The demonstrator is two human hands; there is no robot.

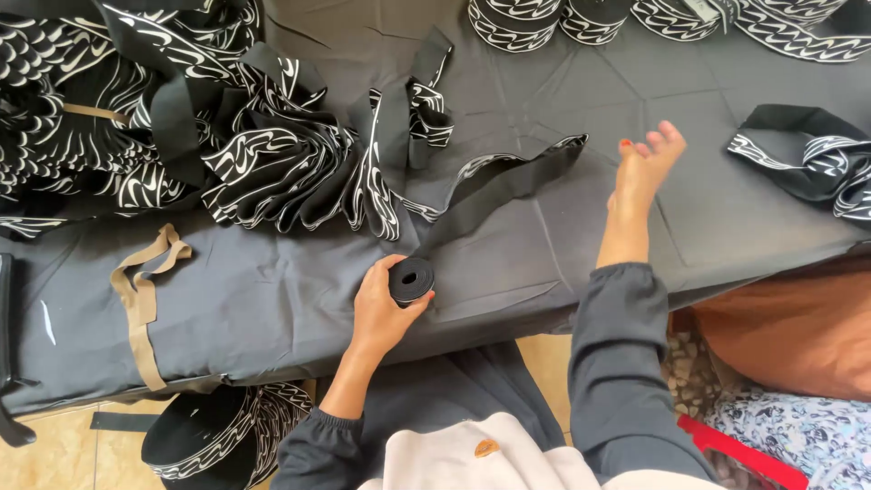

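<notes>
**Left hand on the roll, right hand lifted**

Left hand of mine is wrapped around a small tight roll of black band, fingers curled over it and thumb beneath, pressing it near the front edge of the dark-covered table. From the roll a free length of the band runs up and to the right across the cloth, then doubles back to the left, showing its white-patterned face where it twists. As I judge it, the roll is only partly wound: the core is small and a long tail is still loose.

My right hand is raised above the table, fingers spread and loose, gripping nothing.

Beyond the tail lies a big tangled heap of the same patterned band, which the tail seems to feed from; that tangle could snag. Finished rolls stand along the far edge, and a folded bunch lies to my right. A tan strap rests at the left, and another large roll sits below the table edge.
</notes>
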